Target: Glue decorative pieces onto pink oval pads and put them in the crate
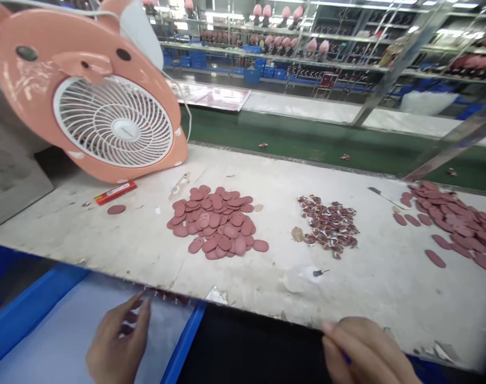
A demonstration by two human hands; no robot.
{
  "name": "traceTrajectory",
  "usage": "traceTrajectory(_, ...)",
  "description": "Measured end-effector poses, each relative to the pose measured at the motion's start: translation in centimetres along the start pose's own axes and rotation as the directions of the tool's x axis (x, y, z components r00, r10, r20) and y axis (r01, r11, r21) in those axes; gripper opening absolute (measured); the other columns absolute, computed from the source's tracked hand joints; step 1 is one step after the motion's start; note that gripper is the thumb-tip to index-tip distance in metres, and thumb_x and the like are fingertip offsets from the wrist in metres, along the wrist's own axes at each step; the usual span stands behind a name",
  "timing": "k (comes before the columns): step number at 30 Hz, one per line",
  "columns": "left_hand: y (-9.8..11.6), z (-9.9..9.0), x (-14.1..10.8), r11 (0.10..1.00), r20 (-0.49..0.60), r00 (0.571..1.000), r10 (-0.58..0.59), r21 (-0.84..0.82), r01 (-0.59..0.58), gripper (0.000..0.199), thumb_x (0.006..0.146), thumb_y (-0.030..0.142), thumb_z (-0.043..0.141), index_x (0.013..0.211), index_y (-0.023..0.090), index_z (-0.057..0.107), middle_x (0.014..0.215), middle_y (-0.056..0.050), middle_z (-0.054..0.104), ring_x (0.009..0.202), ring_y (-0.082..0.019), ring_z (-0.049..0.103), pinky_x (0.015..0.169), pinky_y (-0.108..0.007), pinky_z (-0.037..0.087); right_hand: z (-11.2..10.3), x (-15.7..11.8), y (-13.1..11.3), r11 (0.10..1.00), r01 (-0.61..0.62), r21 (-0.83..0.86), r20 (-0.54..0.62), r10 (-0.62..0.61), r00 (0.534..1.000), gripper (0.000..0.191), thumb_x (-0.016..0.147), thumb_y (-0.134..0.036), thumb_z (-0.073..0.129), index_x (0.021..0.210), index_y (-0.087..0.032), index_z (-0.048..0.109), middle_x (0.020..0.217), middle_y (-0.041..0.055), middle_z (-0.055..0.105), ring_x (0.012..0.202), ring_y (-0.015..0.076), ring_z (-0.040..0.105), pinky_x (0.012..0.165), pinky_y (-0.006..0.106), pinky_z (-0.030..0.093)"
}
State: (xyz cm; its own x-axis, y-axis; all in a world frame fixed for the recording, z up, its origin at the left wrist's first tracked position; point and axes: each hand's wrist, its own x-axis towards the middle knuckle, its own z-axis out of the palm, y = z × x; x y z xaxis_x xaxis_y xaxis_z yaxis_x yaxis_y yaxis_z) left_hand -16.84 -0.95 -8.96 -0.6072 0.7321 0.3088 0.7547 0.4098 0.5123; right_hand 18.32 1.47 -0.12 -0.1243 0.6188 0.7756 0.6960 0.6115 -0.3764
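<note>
Over the blue tray (22,333) with its pale lining, my left hand (120,336) has thumb and fingers curved round one or more small dark red pieces (128,321); whether it grips them is unclear. My right hand (360,346), at the table's front edge, has its thumb and fingertips pressed together; anything between them is too small to make out. A pile of flat red oval pieces (216,221) lies on the white table (146,240). To its right is a heap of small brown parts (331,224). A clear bottle with a dark tip (301,278) lies in front of that heap.
A pink pig-shaped fan (86,90) stands at the back left, with a red packet (115,193) below it. More red ovals (462,221) are piled at the right. A green belt (307,144) runs behind the table, with slanted metal posts (403,64) at the right.
</note>
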Motion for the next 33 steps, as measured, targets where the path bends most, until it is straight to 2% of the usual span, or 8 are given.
traceTrajectory(5, 3.8, -1.2, 2.2, 0.896, -0.411, 0.856, 0.314, -0.169, -0.41, 0.026, 0.075, 0.025, 0.074, 0.1, 0.021, 0.072, 0.084, -0.005, 0.067, 0.064, -0.02, 0.057, 0.073, -0.04, 0.05, 0.0, 2.4, 2.9, 0.977, -0.213, -0.032, 0.24, 0.214, 0.947, 0.049, 0.083, -0.028, 0.07, 0.128, -0.017, 0.054, 0.096, 0.0086, 0.062, 0.082, 0.0225, 0.06, 0.067, 0.037, 0.054)
traceTrajectory(8, 8.4, -1.1, 2.8, 0.826, -0.366, 0.821, 0.439, -0.194, -0.528, 0.03, 0.078, 0.02, 0.072, 0.108, 0.024, 0.07, 0.095, -0.006, 0.068, 0.076, -0.023, 0.061, 0.085, -0.044, 0.047, 1.1, 3.0, 2.8, 0.94, -0.331, -0.076, 0.414, 0.332, 0.848, 0.054, 0.082, -0.037, 0.071, 0.13, -0.02, 0.052, 0.111, 0.0117, 0.059, 0.1, 0.0294, 0.057, 0.08, 0.047, 0.052)
traceTrajectory(12, 14.1, -0.8, 3.4, 0.754, -0.108, 0.768, 0.631, -0.145, -0.64, 0.031, 0.081, 0.029, 0.07, 0.112, 0.022, 0.07, 0.107, -0.011, 0.069, 0.094, -0.03, 0.062, 0.089, -0.046, 0.045, 2.2, 2.9, 2.1, 0.913, -0.408, -0.013, 0.444, 0.371, 0.816, 0.035, 0.086, -0.034, 0.067, 0.118, -0.024, 0.057, 0.114, 0.009, 0.06, 0.105, 0.0297, 0.056, 0.089, 0.049, 0.047)
traceTrajectory(16, 15.9, -0.2, 4.4, 0.738, 0.074, 0.735, 0.674, -0.092, -0.668, 0.021, 0.085, 0.033, 0.065, 0.104, 0.025, 0.073, 0.102, -0.005, 0.074, 0.092, -0.03, 0.063, 0.075, -0.042, 0.044, 2.0, 2.3, 1.8, 0.849, -0.513, 0.129, 0.435, 0.416, 0.798, 0.03, 0.086, -0.028, 0.066, 0.115, -0.025, 0.058, 0.112, 0.0065, 0.062, 0.104, 0.0265, 0.057, 0.09, 0.043, 0.045)
traceTrajectory(19, 15.8, -0.2, 4.5, 0.735, -0.003, 0.743, 0.669, -0.147, -0.662, 0.014, 0.087, 0.026, 0.064, 0.097, 0.025, 0.073, 0.095, -0.004, 0.074, 0.087, -0.027, 0.063, 0.076, -0.042, 0.043, 1.4, 1.6, 1.6, 0.747, -0.597, 0.293, 0.379, 0.483, 0.789, 0.03, 0.088, -0.029, 0.063, 0.116, -0.025, 0.056, 0.115, 0.0068, 0.059, 0.108, 0.0248, 0.056, 0.094, 0.04, 0.043)
traceTrajectory(23, 16.3, -1.3, 2.1, 0.674, -0.167, 0.771, 0.615, -0.396, -0.623, 0.014, 0.089, 0.017, 0.06, 0.094, 0.025, 0.07, 0.091, -0.005, 0.069, 0.087, -0.023, 0.06, 0.082, -0.039, 0.046, 1.3, 1.3, 0.4, 0.473, -0.692, 0.546, 0.42, 0.561, 0.714, 0.023, 0.091, -0.041, 0.056, 0.105, -0.026, 0.049, 0.092, 0.0005, 0.056, 0.078, 0.0154, 0.057, 0.067, 0.027, 0.05)
traceTrajectory(29, 17.6, -2.6, -3.0, 0.346, 0.07, 0.739, 0.671, -0.91, -0.228, 0.017, 0.093, 0.029, 0.054, 0.092, 0.031, 0.071, 0.084, -0.004, 0.06, 0.081, -0.019, 0.055, 0.066, -0.028, 0.05, 2.8, 1.9, -2.1, -0.102, -0.858, 0.504, 0.828, 0.338, 0.447, 0.037, 0.079, -0.046, 0.071, 0.093, -0.019, 0.05, 0.071, 0.0, 0.059, 0.054, 0.0091, 0.053, 0.041, 0.014, 0.037)
traceTrajectory(33, 18.2, -2.8, -4.4, 0.311, 0.184, 0.74, 0.647, -0.95, -0.036, 0.02, 0.092, 0.036, 0.054, 0.1, 0.034, 0.073, 0.084, -0.005, 0.062, 0.077, -0.02, 0.06, 0.068, -0.032, 0.053, 3.4, 1.7, -3.0, -0.325, -0.821, 0.469, 0.881, 0.232, 0.411, 0.049, 0.069, -0.05, 0.077, 0.088, -0.022, 0.042, 0.052, -0.0082, 0.049, 0.037, 0.0035, 0.036, 0.033, 0.01, 0.027)
